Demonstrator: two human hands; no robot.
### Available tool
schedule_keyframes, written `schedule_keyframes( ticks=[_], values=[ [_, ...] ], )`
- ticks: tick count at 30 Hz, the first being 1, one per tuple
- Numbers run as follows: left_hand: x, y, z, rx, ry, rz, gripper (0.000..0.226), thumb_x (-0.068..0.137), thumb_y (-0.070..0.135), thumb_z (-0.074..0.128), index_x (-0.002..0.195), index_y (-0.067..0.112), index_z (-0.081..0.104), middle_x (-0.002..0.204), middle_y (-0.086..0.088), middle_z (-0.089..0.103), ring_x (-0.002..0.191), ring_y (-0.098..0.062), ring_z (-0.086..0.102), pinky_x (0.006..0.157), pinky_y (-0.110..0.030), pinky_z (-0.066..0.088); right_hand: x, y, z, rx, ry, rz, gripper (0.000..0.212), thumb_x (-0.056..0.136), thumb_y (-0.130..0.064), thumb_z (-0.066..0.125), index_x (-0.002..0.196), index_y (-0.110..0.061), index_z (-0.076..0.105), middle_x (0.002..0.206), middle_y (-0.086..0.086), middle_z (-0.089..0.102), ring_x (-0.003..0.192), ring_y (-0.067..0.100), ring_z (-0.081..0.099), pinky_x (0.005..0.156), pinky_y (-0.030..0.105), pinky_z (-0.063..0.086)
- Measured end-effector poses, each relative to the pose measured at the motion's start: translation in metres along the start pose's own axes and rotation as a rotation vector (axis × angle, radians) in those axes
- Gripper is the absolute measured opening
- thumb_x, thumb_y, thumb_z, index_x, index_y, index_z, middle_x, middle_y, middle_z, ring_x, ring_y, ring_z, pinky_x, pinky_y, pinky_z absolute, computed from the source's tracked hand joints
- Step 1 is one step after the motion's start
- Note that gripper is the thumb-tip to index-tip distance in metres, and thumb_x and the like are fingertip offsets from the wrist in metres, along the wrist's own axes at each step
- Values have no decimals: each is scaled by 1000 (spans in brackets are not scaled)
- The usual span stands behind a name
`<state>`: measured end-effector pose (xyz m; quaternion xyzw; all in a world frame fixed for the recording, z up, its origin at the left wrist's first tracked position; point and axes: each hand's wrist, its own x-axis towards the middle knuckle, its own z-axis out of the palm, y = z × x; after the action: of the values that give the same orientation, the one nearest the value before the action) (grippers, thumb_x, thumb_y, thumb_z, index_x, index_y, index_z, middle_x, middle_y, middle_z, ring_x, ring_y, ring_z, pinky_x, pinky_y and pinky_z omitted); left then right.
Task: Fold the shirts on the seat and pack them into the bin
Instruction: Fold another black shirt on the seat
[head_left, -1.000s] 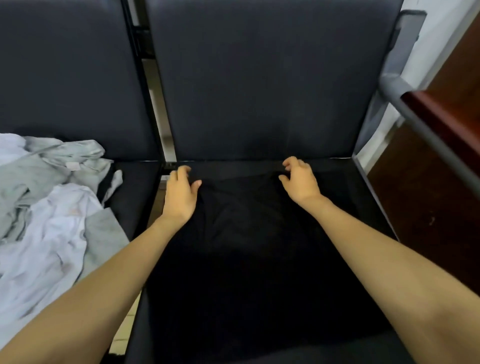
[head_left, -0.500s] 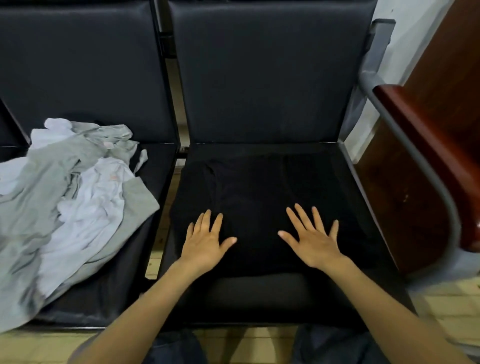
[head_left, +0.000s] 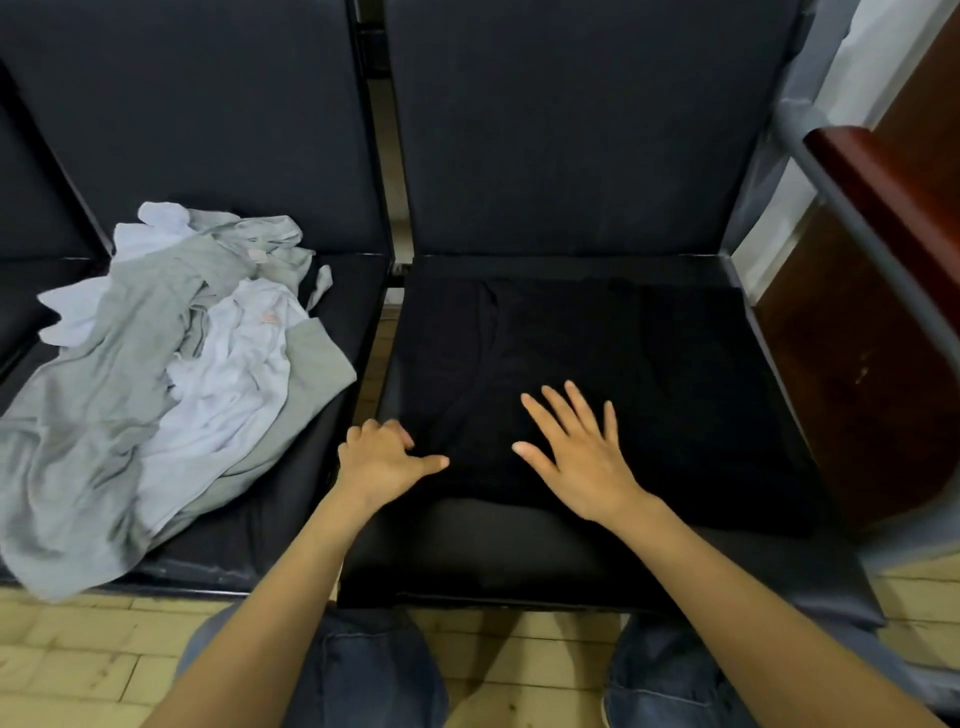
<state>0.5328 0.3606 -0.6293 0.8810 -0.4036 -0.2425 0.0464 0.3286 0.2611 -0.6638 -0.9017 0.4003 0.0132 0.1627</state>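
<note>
Leaning over the right-hand seat (head_left: 493, 551), the person deals with a black shirt (head_left: 597, 353) that lies spread across its cushion, reaching almost to the backrest (head_left: 571, 130). The hands sit apart at the near end of it. The right hand (head_left: 576, 457) lies flat on the cloth with its fingers fanned out. The left hand (head_left: 382, 460) is at the shirt's left edge with its fingers curled and its thumb stretched across the fabric, though I cannot tell from here whether any cloth is caught under those fingers. The trouble I would expect is simple: black cloth on a dark cushion hides its own edges and creases, so a fold could easily start crooked or trap a wrinkle. The cushion also looks smooth, so a pull from the left might drag the whole shirt sideways towards the gap between the seats unless the flat hand pins it. On the next seat (head_left: 249, 540) to the left, a heap of grey and white shirts (head_left: 171, 384) waits unfolded, one corner hanging over the front lip and likely to slide to the floor (head_left: 78, 660) if nudged. No bin is in sight. It is a row of dark padded seats on a metal frame, with a reddish wooden armrest (head_left: 893, 192) at the right end, a pale wall (head_left: 872, 41) behind it and yellowish tiles underfoot.
</note>
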Motion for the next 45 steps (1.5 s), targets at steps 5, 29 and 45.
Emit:
schedule_keyframes(
  ticks=[5, 29, 45],
  values=[
    [-11, -14, 2, -402, 197, 152, 24, 82, 33, 71, 84, 15, 56, 89, -2, 56, 87, -18, 55, 69, -17, 40, 6, -1, 15, -95, -14, 13, 99, 66, -74, -30, 151, -31, -2, 161, -4, -6, 146, 16, -15, 113, 49, -14],
    [-29, -21, -7, -1166, 313, 56, 20, 93, 1, 54, 108, 12, 44, 93, 0, 50, 67, -13, 56, 60, -25, 57, 4, -1, 15, -72, 28, 34, 70, 89, -64, 3, 152, -32, 7, 160, -7, 2, 147, 13, -9, 116, 46, -10],
    [7, -33, -16, -1115, 294, 106, 27, 96, 3, 47, 96, 30, 49, 97, 2, 50, 90, -13, 49, 77, -27, 44, 3, -2, 14, -52, 35, 34, 65, 93, -60, 11, 152, -32, 9, 160, -7, 3, 147, 13, -8, 116, 46, -10]
  ],
)
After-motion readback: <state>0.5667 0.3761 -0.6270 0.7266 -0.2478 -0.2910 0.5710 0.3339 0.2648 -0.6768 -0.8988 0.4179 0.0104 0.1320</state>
